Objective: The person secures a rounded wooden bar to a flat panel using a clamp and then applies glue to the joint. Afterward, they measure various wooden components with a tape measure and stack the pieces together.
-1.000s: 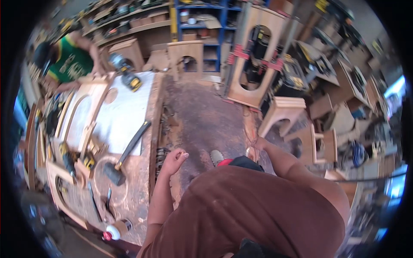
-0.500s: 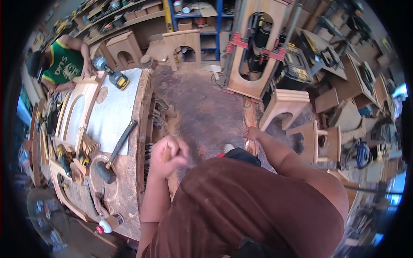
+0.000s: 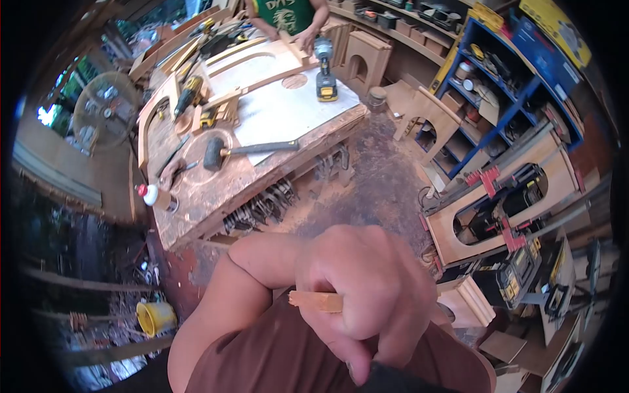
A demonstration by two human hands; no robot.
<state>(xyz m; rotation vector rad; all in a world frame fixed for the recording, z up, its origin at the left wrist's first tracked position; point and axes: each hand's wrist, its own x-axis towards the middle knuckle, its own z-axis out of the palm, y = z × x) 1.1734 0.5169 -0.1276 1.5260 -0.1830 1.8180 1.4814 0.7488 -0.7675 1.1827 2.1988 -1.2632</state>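
Observation:
My left hand (image 3: 367, 285) is raised close to the camera, in front of my brown shirt (image 3: 255, 357). Its fingers are curled round a small piece of wood (image 3: 318, 301), and one rough end pokes out on the left side of the fist. The rest of that piece is hidden in the hand. My fingertips point down near a dark thing at the bottom edge that I cannot make out. I cannot see my right hand.
Left of me stands a workbench (image 3: 203, 219) with a mallet (image 3: 214, 154), a glue bottle (image 3: 157, 196), drills including a blue-grey one (image 3: 325, 72), and wooden frame parts. Behind it a person in green (image 3: 285, 14) works. A clamped wooden panel (image 3: 452, 236) stands right.
My view has swung to the left. My left hand has come up close to the camera with the piece of wood. My right hand has gone out of sight.

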